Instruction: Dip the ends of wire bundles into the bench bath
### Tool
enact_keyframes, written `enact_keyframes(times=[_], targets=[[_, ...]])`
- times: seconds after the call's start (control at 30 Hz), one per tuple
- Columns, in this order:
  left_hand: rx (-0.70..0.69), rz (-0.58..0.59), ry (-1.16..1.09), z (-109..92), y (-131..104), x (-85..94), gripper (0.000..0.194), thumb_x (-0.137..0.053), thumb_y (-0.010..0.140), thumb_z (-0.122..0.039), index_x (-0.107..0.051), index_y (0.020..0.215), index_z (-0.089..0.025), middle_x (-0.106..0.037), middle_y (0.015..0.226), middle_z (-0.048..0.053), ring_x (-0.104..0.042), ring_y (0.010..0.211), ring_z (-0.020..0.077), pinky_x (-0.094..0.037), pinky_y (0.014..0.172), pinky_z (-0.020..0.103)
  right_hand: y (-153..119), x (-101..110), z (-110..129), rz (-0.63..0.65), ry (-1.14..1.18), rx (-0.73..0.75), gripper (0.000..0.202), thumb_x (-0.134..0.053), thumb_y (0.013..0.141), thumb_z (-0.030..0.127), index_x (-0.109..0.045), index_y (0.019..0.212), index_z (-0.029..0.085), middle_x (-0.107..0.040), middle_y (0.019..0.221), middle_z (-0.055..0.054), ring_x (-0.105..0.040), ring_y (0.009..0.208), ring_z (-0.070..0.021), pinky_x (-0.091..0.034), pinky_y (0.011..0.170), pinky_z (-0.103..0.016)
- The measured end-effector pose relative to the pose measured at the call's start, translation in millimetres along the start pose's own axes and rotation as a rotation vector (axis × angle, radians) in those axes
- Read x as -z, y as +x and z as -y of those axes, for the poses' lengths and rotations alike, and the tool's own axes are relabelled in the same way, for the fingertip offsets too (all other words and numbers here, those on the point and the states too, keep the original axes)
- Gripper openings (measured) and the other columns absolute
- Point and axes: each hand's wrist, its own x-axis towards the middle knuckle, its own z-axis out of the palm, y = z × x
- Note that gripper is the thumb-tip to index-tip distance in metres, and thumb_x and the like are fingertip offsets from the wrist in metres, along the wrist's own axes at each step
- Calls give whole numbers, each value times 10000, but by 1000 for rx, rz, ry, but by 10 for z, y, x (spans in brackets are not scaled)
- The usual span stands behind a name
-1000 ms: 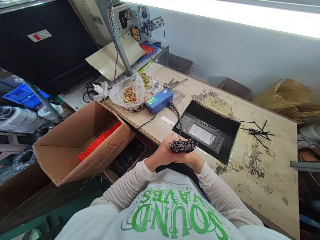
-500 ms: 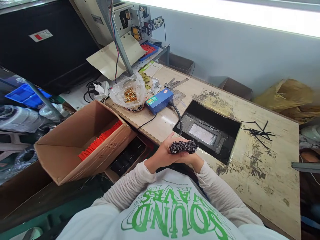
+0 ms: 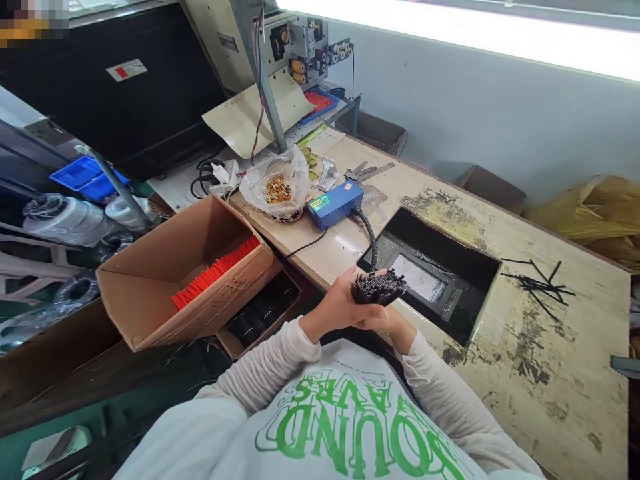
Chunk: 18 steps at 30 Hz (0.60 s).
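Note:
A thick bundle of short black wires stands with its many ends facing up, in front of my body. My left hand is wrapped round its left side, thumb toward me. From below and the right, my right hand closes on the same bundle, its fingers partly hidden. Just beyond the hands lies a rectangular opening in the wooden table, with a grey-framed tray of shiny silvery surface set in it. Several loose black wires lie on the tabletop to the right.
On the left, a cardboard box holds red wires. A blue box with a black hose stands behind the opening, beside a plastic bag of small gold-coloured pieces. Calipers lie farther back. A machine stands at the rear.
The view has swung left, so the surroundings sit farther right. The wire bundle has tilted in my hands, and more of the wires' sides show. Both hands keep hold.

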Motion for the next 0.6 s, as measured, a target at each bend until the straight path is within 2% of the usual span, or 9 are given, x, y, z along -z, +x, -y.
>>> enact_keyframes(times=[0.07, 0.17, 0.23, 0.3, 0.37, 0.43, 0.5, 0.6], targets=[[-2, 45, -35, 21, 1, 50, 720, -742, 647, -630, -675, 1170, -139, -707, 1063, 112, -623, 1062, 294, -402, 1054, 459, -7, -4, 4, 8, 93, -17, 156, -706, 705, 382, -648, 754, 246, -684, 743, -20, -673, 742, -225, -605, 673, -368], [-29, 75, -21, 29, -13, 98, 701, -635, 746, -659, -653, 1204, -129, -698, 1037, 110, -621, 1051, 278, -442, 1013, 423, -22, -5, 10, 87, 245, -39, 295, -677, 727, 527, -647, 746, 234, -687, 708, -27, -676, 670, -212, -599, 610, -357], [-30, 63, -11, 21, -29, 120, 673, -623, 758, -658, -664, 1182, -136, -699, 1005, 99, -630, 1019, 268, -460, 997, 416, -24, -3, 28, 141, 325, -56, 369, -658, 724, 600, -655, 743, 231, -696, 715, -31, -681, 669, -209, -595, 614, -356], [19, 80, -47, 13, -38, 152, 717, -660, 718, -665, -645, 1213, -145, -700, 936, 82, -658, 902, 249, -520, 897, 403, -11, -5, 56, 169, 383, -81, 433, -648, 704, 661, -660, 740, 230, -705, 738, -36, -690, 694, -213, -592, 637, -361], [114, 185, -124, 15, -29, 198, 832, -727, 636, -668, -594, 1284, -162, -697, 850, 60, -666, 702, 212, -565, 721, 372, 17, -15, 83, 217, 426, -80, 479, -641, 679, 707, -649, 702, 228, -701, 722, -35, -696, 708, -222, -589, 670, -377], [205, 349, -210, 29, 0, 244, 890, -765, 583, -662, -576, 1307, -181, -707, 834, 63, -653, 587, 192, -560, 604, 343, 54, -34, 101, 279, 473, -47, 510, -647, 644, 736, -618, 639, 227, -673, 643, -23, -698, 694, -237, -583, 736, -418], [236, 445, -294, 50, 38, 265, 860, -781, 573, -647, -604, 1278, -188, -725, 905, 100, -691, 668, 227, -569, 623, 345, 84, -50, 111, 329, 528, -38, 538, -670, 585, 762, -595, 610, 230, -630, 554, -8, -693, 654, -255, -563, 816, -472], [222, 393, -378, 91, 73, 232, 798, -797, 597, -592, -618, 1260, -187, -731, 989, 128, -702, 907, 277, -574, 760, 365, 87, -47, 126, 340, 607, -77, 547, -686, 540, 771, -605, 635, 238, -622, 531, -10, -689, 648, -280, -532, 884, -515]])
